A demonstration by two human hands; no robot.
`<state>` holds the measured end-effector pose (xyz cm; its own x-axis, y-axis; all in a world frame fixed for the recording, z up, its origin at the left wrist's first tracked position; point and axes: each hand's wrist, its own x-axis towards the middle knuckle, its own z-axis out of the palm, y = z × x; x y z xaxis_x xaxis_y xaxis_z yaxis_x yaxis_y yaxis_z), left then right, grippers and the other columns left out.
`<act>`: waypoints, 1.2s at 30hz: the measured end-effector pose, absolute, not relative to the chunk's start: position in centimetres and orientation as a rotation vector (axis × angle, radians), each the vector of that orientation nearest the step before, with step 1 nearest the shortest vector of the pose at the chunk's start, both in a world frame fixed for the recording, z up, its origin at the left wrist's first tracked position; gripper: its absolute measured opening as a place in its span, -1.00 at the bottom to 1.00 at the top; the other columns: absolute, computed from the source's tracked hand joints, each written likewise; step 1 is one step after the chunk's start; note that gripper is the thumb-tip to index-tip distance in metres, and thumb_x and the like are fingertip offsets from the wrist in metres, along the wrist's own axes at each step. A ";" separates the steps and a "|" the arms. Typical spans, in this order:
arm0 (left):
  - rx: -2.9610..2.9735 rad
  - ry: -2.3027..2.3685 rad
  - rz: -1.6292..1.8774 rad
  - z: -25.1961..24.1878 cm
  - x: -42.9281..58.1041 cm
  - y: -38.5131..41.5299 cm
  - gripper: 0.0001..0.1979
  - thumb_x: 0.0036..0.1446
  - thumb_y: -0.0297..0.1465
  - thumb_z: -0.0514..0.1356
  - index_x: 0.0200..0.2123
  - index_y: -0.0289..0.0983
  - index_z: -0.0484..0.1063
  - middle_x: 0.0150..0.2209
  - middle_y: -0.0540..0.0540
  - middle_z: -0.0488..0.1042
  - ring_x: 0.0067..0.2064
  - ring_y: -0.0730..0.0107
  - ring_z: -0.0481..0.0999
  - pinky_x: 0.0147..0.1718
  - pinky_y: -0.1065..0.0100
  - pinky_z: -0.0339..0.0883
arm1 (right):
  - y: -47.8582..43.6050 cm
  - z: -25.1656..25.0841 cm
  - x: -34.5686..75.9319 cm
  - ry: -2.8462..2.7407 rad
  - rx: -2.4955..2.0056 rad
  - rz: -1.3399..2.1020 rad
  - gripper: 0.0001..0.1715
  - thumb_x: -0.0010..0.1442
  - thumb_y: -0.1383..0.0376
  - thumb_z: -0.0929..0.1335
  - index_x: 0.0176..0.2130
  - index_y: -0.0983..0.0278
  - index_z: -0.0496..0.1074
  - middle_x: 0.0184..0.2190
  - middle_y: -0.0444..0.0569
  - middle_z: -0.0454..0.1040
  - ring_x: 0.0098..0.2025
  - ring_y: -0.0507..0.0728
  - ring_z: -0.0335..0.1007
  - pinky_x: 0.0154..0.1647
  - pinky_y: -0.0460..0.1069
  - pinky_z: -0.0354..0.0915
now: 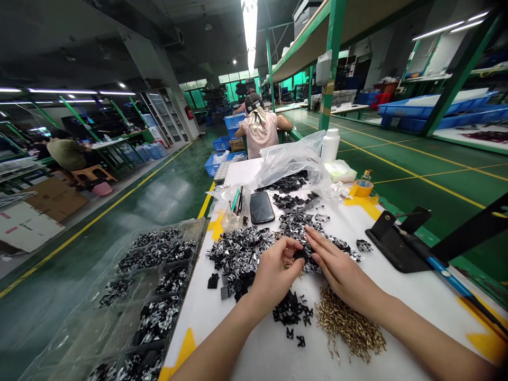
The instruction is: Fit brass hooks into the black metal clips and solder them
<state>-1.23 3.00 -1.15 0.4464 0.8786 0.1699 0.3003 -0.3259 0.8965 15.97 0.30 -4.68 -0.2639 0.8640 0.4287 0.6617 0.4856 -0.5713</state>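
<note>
Work centres on a small black part, which sits at the fingertips of both hands, above the middle of the cluttered tabletop. The left hand has its thumb and index finger drawn together around it, seemingly in a pinch. The right hand has its fingers straight and side by side, their tips close to the part; its thumb is hidden, so I cannot tell whether it grips anything.

Judging by the pose, the step in hand is close two-handed handling of one small piece. The next move calls for a steady left pinch and a fine touch from the right fingers, with the wrists clear of the loose pieces.

Just beyond and to the left of the hands spreads a heap of silvery and black pieces. Nearer the body lie a pile of black clips and, beneath the right wrist, a mound of brass-coloured pieces. Farther out are a phone, a clear plastic bag and a white bottle. A divided tray of similar parts stands at the left edge; a blue-handled tool rests at the right. Ahead, a co-worker sits facing away.
</note>
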 end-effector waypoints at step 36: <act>1.858 0.978 0.871 -1.0 -1.2 2.9 -0.84 0.06 -0.50 0.13 -0.23 -0.27 0.34 -0.38 -0.02 0.35 -0.37 0.43 0.36 -0.38 0.39 0.31 | 0.3 -1.9 16.6 -1.186 -0.843 1.432 -0.61 0.25 0.12 0.22 0.03 0.15 0.36 0.19 -0.11 0.15 0.25 0.15 -0.06 0.26 0.11 -0.06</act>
<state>-1.20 2.88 -1.02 0.4538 0.8713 0.1867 0.2862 -0.3410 0.8954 16.59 0.30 -1.87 -0.2056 0.9739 0.0963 -0.2765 0.0366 -0.9603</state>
